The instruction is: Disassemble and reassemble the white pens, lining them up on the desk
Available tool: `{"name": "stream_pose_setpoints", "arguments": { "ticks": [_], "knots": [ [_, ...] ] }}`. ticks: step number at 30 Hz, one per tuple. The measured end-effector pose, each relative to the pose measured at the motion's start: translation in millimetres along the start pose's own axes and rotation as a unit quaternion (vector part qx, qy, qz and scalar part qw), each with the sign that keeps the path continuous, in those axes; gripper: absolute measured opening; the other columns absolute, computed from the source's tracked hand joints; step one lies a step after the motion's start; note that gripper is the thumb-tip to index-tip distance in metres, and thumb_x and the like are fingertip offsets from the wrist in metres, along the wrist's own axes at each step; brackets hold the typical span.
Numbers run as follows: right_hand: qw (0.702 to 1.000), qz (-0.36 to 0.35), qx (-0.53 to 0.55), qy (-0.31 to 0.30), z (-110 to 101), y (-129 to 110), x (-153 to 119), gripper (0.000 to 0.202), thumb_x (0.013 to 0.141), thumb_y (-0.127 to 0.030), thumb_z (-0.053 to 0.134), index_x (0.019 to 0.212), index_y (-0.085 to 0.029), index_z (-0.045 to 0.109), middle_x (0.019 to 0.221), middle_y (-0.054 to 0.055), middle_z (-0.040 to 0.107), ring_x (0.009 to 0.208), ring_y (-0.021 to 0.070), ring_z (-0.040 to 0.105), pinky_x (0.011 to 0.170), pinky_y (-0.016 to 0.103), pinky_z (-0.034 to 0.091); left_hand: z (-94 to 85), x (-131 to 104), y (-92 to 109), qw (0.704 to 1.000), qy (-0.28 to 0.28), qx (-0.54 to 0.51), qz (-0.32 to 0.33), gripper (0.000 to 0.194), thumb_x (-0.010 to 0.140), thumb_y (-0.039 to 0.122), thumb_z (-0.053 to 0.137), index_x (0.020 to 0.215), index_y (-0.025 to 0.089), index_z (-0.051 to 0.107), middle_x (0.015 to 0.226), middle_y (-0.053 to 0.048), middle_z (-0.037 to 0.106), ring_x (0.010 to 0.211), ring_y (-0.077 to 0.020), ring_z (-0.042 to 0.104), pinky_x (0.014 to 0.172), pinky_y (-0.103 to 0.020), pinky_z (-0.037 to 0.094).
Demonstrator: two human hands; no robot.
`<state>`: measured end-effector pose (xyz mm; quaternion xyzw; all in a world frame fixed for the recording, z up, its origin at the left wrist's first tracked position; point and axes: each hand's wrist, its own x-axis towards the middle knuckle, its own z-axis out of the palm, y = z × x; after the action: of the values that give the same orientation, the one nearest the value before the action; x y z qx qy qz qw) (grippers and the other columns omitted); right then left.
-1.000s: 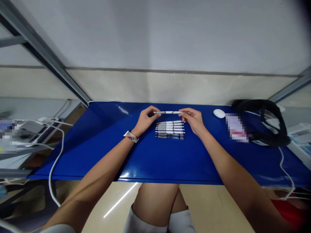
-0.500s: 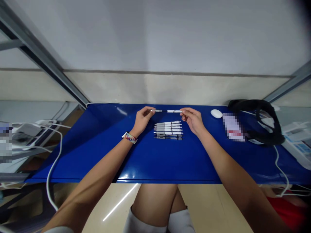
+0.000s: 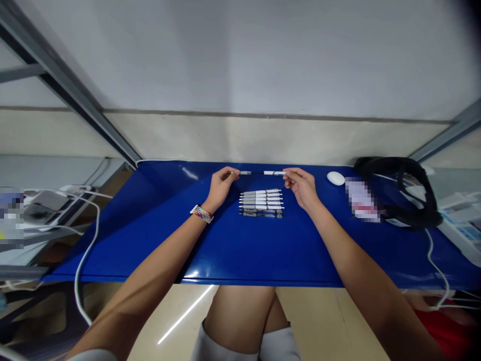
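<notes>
My left hand (image 3: 221,186) pinches the grey front section (image 3: 245,173) of a pen near its tip. In the fingertips of my right hand (image 3: 301,186) is the white barrel (image 3: 273,173) of that pen. A thin dark refill (image 3: 257,173) bridges the gap between these two parts, level above the far side of the blue table (image 3: 259,253). Just below lies a row of several pens (image 3: 262,197), side by side, grey grips and tips to the left. The nearest pen (image 3: 259,214) in the row looks darker and partly see-through.
A white oval object (image 3: 335,178) sits right of my right hand, beside a blurred-out item (image 3: 363,199) and a black padded band (image 3: 417,215). White cables (image 3: 87,255) hang at the table's left edge. Metal posts (image 3: 75,85) and a wall bound the far side.
The white barrel has moved right with my right hand, away from the grey section. More of the dark refill shows between them. The row of pens is unchanged.
</notes>
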<state>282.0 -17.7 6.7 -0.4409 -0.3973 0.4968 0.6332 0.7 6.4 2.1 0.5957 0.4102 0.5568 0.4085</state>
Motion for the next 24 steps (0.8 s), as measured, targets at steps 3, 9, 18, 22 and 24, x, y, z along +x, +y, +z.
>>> {"name": "stream_pose_setpoints", "arguments": {
  "ticks": [3, 9, 18, 22, 24],
  "knots": [
    [1.0, 0.004, 0.01, 0.012, -1.5, -1.8, 1.4, 0.02, 0.07, -0.03, 0.088, 0.085, -0.018, 0.083, 0.07, 0.004, 0.069, 0.059, 0.012, 0.058, 0.055, 0.027, 0.043, -0.1, 0.3, 0.8, 1.0, 0.003, 0.016, 0.002, 0.035, 0.092, 0.051, 0.076, 0.079, 0.019, 0.074, 0.079, -0.003, 0.071, 0.081, -0.0192, 0.063, 0.081, -0.032, 0.048],
    [0.999, 0.012, 0.03, 0.029, -4.3, -3.5, 4.3, 0.015, 0.071, -0.027, 0.085, 0.082, -0.017, 0.083, 0.066, 0.002, 0.066, 0.056, 0.0107, 0.054, 0.052, 0.025, 0.041, -0.1, 1.0, -0.2, 1.0, 0.007, 0.006, 0.006, 0.038, 0.094, 0.053, 0.074, 0.076, 0.019, 0.073, 0.078, -0.003, 0.07, 0.08, -0.0189, 0.063, 0.083, -0.033, 0.048],
    [0.998, 0.014, 0.035, 0.044, -6.8, -2.7, 6.2, 0.015, 0.07, -0.025, 0.083, 0.082, -0.016, 0.083, 0.066, 0.003, 0.066, 0.056, 0.0105, 0.054, 0.052, 0.024, 0.041, -0.3, 0.7, -0.2, 1.0, 0.014, 0.008, -0.001, 0.041, 0.094, 0.055, 0.073, 0.074, 0.019, 0.074, 0.077, -0.004, 0.07, 0.08, -0.0185, 0.063, 0.083, -0.033, 0.05],
    [0.999, 0.003, 0.028, 0.036, -8.0, -1.4, 6.6, 0.017, 0.071, -0.027, 0.086, 0.083, -0.018, 0.081, 0.068, 0.003, 0.066, 0.059, 0.0112, 0.054, 0.054, 0.025, 0.042, -0.7, 2.5, -4.0, 1.0, 0.013, -0.014, -0.013, 0.031, 0.088, 0.05, 0.08, 0.082, 0.02, 0.078, 0.078, -0.003, 0.072, 0.079, -0.0189, 0.064, 0.082, -0.033, 0.051],
    [0.999, -0.002, 0.021, 0.035, -8.6, -0.7, 6.8, 0.017, 0.071, -0.029, 0.086, 0.083, -0.019, 0.08, 0.069, 0.002, 0.066, 0.059, 0.0115, 0.054, 0.054, 0.026, 0.042, -0.7, 3.0, -5.1, 0.999, 0.014, -0.028, -0.017, 0.027, 0.086, 0.047, 0.081, 0.085, 0.02, 0.08, 0.082, -0.004, 0.074, 0.081, -0.0196, 0.066, 0.085, -0.034, 0.052]
  ]
}}
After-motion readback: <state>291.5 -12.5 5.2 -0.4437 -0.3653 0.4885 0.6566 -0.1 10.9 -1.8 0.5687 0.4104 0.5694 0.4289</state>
